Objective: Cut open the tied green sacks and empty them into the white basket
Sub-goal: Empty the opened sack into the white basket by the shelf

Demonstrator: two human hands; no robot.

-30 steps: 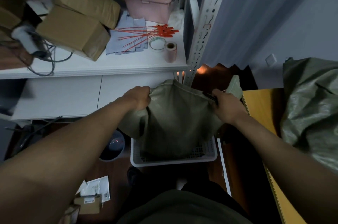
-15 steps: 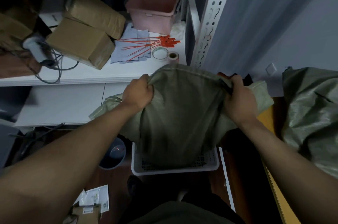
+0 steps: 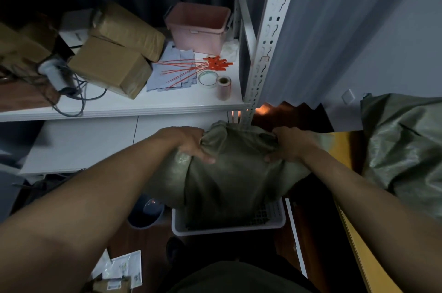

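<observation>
hands: left hand (image 3: 191,143) and right hand (image 3: 288,145) each clutch a bunched corner of the green sack (image 3: 229,173)
tip: lift corners high, keep the mouth over the white basket (image 3: 229,229)

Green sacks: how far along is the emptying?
Done, apparently: one green sack is upended over the white basket, so it is presumably already cut open. In hand: the left hand and right hand each grip its bunched upper end; what has fallen out is hidden. Left: another green sack lies on the wooden surface at right, untouched.
</observation>
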